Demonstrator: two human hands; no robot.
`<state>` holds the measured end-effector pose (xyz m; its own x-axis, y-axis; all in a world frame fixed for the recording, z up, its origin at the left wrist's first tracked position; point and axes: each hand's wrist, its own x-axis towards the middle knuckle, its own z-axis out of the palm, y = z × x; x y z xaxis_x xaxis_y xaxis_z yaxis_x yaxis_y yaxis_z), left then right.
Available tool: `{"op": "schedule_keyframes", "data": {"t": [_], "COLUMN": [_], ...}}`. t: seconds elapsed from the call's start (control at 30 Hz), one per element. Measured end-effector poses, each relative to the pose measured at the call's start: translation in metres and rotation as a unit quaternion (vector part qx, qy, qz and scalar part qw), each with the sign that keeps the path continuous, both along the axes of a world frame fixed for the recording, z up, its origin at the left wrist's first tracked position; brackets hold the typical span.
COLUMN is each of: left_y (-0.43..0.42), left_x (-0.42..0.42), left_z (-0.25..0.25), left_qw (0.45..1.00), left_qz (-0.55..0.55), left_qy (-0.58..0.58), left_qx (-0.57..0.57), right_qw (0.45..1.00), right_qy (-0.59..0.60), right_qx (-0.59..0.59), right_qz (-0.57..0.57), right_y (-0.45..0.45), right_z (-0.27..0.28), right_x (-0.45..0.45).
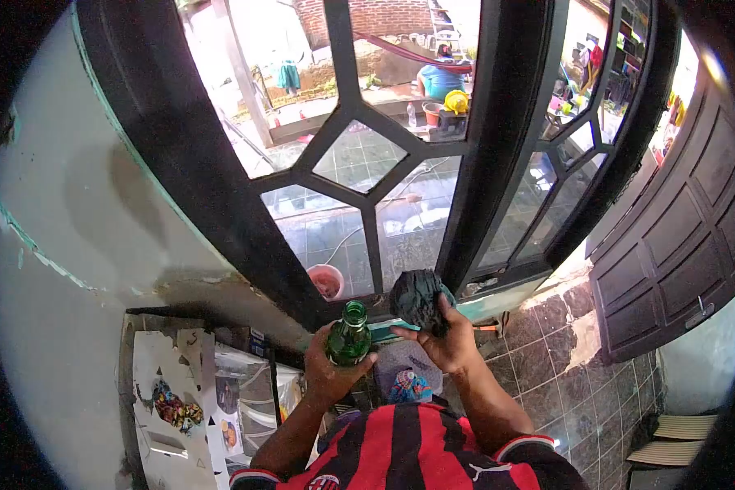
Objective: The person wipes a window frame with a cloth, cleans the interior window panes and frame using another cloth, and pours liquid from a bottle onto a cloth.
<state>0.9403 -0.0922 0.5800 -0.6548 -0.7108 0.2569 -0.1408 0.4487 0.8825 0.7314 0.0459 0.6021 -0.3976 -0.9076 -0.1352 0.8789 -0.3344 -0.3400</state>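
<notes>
My left hand (pixel 328 374) is wrapped around the body of a green glass bottle (pixel 352 336), held upright with its open neck pointing up. Level with it, my right hand (pixel 451 343) grips a crumpled black bundle (pixel 419 297), with the thumb pressed on its side; whether it is cloth or plastic I cannot tell. Both hands are in front of my striped shirt, close to the lower part of a dark window frame (pixel 412 149). The bottle and the bundle are apart. Below and between my hands lies a colourful patterned cloth (pixel 411 385).
A white cabinet (pixel 159 367) stands at the left. An orange-handled tool (pixel 490 327) lies by the wall on the dark tiles (pixel 547 367). A panelled door (pixel 670 253) is at the right. Through the glass show a pink bucket (pixel 325 282) and a person in blue (pixel 443 80).
</notes>
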Motion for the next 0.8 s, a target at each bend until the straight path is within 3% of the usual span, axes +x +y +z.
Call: {"op": "schedule_keyframes", "data": {"t": [0.07, 0.1, 0.13, 0.2, 0.3, 0.33, 0.47, 0.57, 0.63, 0.7, 0.73, 0.8], "left_y": [0.015, 0.023, 0.029, 0.032, 0.042, 0.046, 0.056, 0.059, 0.058, 0.060, 0.062, 0.067], "left_x": [-0.007, -0.011, -0.015, -0.020, -0.026, -0.029, -0.038, -0.038, -0.038, -0.039, -0.040, -0.041], "left_z": [0.003, 0.007, 0.009, -0.005, -0.004, 0.000, 0.001, -0.002, -0.007, -0.011, -0.013, -0.010], "left_qw": [1.000, 0.999, 0.997, 0.994, 0.993, 0.993, 0.991, 0.996, 0.997, 0.997, 0.997, 0.992], "left_qz": [-0.009, -0.014, -0.018, -0.045, -0.045, -0.038, -0.025, -0.030, -0.030, -0.041, -0.047, -0.057], "left_qy": [0.009, 0.023, 0.037, 0.036, 0.018, 0.011, 0.041, 0.000, -0.049, -0.025, -0.013, 0.009], "left_qx": [0.021, 0.041, 0.062, 0.096, 0.109, 0.108, 0.126, 0.080, 0.058, 0.057, 0.056, 0.109], "right_qw": [0.999, 0.974, 0.916, 0.740, 0.578, 0.515, 0.533, 0.593, 0.703, 0.823, 0.789, 0.891], "right_qy": [0.035, 0.203, 0.363, 0.604, 0.730, 0.772, 0.738, 0.711, 0.631, 0.496, 0.546, 0.397], "right_qx": [0.020, 0.071, 0.121, 0.200, 0.242, 0.195, 0.202, 0.156, 0.157, 0.170, 0.179, 0.201], "right_qz": [-0.015, -0.070, -0.123, -0.219, -0.271, -0.317, -0.361, -0.346, -0.287, -0.218, -0.217, -0.089], "right_y": [0.011, 0.014, 0.016, 0.024, 0.037, 0.039, 0.049, 0.050, 0.052, 0.053, 0.052, 0.055], "right_z": [0.000, -0.007, -0.017, -0.016, -0.032, -0.034, -0.033, -0.044, -0.050, -0.049, -0.038, -0.043], "right_x": [-0.005, -0.008, -0.011, -0.015, -0.024, -0.031, -0.028, -0.039, -0.039, -0.036, -0.035, -0.038]}}
